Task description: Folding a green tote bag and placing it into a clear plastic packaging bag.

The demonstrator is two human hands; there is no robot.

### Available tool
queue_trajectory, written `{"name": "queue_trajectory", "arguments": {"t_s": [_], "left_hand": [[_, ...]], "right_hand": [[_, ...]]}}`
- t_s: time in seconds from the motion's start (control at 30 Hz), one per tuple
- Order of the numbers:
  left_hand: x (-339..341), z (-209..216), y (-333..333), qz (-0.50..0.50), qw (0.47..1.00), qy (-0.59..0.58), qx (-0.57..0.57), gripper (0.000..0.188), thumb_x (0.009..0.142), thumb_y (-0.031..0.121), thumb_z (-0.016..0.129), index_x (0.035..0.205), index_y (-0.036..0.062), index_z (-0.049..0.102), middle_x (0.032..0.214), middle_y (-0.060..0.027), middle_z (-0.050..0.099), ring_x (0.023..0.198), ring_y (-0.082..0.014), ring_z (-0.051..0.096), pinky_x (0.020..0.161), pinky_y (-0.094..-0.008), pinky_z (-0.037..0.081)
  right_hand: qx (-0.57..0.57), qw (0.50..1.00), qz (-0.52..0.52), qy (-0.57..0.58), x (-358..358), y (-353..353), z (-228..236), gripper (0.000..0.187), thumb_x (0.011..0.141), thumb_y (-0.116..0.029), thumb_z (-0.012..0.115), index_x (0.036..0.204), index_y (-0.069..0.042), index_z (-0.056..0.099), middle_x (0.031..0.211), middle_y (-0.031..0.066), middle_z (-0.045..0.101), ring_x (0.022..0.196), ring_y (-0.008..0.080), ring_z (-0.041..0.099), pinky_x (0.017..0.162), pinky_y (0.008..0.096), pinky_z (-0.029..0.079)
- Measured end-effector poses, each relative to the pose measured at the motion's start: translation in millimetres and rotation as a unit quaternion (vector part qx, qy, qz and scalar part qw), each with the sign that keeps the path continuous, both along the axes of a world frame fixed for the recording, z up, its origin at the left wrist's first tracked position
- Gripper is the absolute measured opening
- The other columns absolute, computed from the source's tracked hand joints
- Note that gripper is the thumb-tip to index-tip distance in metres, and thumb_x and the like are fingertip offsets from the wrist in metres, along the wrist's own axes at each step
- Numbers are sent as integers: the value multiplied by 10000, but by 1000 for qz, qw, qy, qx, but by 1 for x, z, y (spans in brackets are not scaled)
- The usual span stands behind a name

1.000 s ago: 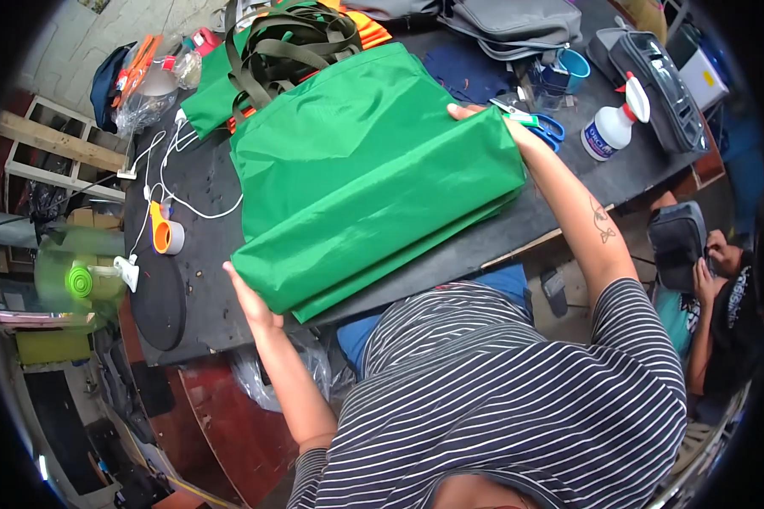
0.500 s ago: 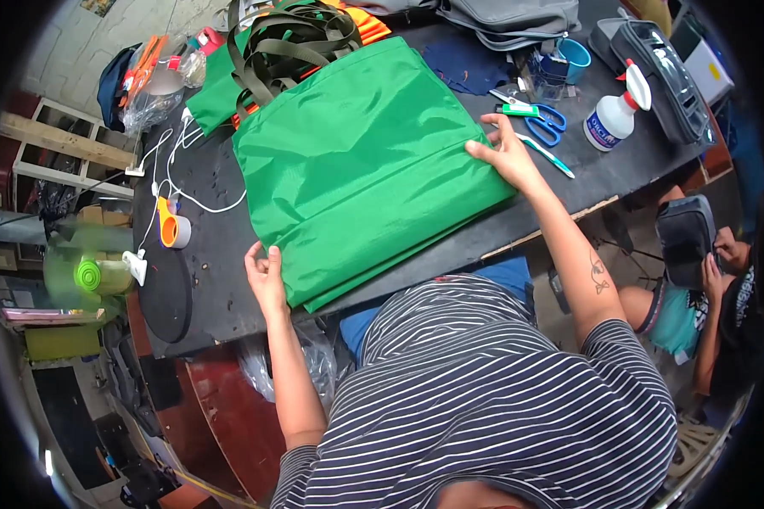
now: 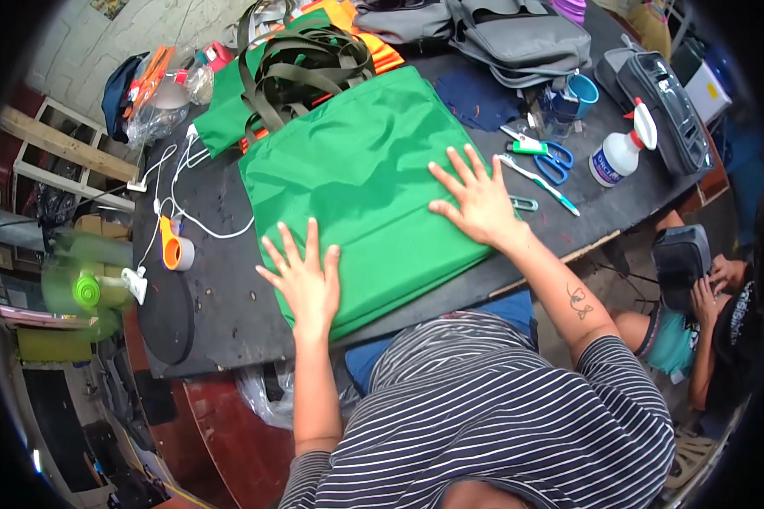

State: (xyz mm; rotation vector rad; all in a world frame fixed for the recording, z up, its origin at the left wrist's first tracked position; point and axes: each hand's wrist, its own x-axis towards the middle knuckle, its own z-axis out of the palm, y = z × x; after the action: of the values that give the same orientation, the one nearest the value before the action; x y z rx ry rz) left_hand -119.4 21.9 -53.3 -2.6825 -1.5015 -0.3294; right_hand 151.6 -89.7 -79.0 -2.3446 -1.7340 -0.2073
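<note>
A stack of green fabric bags (image 3: 356, 178) lies on the dark table in front of me, with olive straps (image 3: 306, 68) heaped at its far edge. My left hand (image 3: 306, 284) rests flat on the near left part of the green fabric, fingers spread. On the right part of it lies my right hand (image 3: 475, 204), also flat with the fingers apart. Just right of that hand are a white and teal toothbrush (image 3: 542, 185) and a small cutter (image 3: 525, 204). Blue-handled scissors (image 3: 556, 163) lie a little farther off, beside a green and white piece (image 3: 529, 148).
A spray bottle (image 3: 621, 148), a blue cup (image 3: 575, 93) and grey bags (image 3: 518, 42) stand at the right and back. On the left are an orange tape dispenser (image 3: 174, 246), white cables (image 3: 178, 182) and a green fan (image 3: 87, 290). A seated person (image 3: 709, 305) holds a dark pouch at right.
Both hands have moved from the fabric's left and right edges onto its top and spread flat. The cutter beside the right hand has come into sight. The view has shifted slightly.
</note>
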Motion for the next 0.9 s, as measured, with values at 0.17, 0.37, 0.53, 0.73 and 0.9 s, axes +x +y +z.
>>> {"name": "queue_trajectory", "arguments": {"t_s": [0.17, 0.37, 0.53, 0.73, 0.9], "left_hand": [[3, -33, -5, 23, 999, 12, 32, 522, 950, 488, 353, 1428, 277, 344, 1524, -166, 157, 1394, -438, 61, 1041, -676, 12], [2, -27, -2, 10, 999, 19, 30, 538, 942, 499, 375, 1426, 265, 351, 1516, -178, 169, 1397, -434, 45, 1038, -678, -21], [12, 17, -39, -155, 977, -137, 59, 605, 802, 348, 659, 1331, 130, 462, 1475, -193, 254, 1384, -433, 128, 1061, -654, 40], [38, -3, -68, -476, 880, -7, -13, 313, 814, 198, 579, 1126, 203, 553, 1462, -207, 237, 1362, -428, 203, 1060, -652, 179], [42, 9, -62, -479, 877, -8, -28, 144, 803, 115, 547, 947, 128, 551, 1427, -221, 311, 1335, -430, 270, 1043, -631, 246]], "right_hand": [[16, 1000, 4, 5, -4, 0, -8, 647, 872, -609, 407, 1409, -250, 373, 1474, 129, 295, 1380, 352, 207, 1055, 640, 146], [59, 989, 74, 114, 12, -9, 3, 683, 840, -543, 535, 1379, -151, 385, 1433, 165, 319, 1379, 360, 203, 1096, 591, 118], [-39, 954, 239, 174, 14, -52, 70, 738, 658, -308, 773, 1309, -142, 467, 1410, 131, 346, 1390, 314, 203, 1135, 521, 142], [-119, 958, 252, 68, 17, -64, 65, 808, 610, 24, 683, 1350, -184, 433, 1467, 73, 298, 1401, 298, 182, 1144, 519, 151], [-106, 952, 259, 120, 33, -59, 70, 752, 615, 33, 683, 1317, -143, 481, 1412, 65, 402, 1388, 277, 235, 1144, 522, 153]]}}
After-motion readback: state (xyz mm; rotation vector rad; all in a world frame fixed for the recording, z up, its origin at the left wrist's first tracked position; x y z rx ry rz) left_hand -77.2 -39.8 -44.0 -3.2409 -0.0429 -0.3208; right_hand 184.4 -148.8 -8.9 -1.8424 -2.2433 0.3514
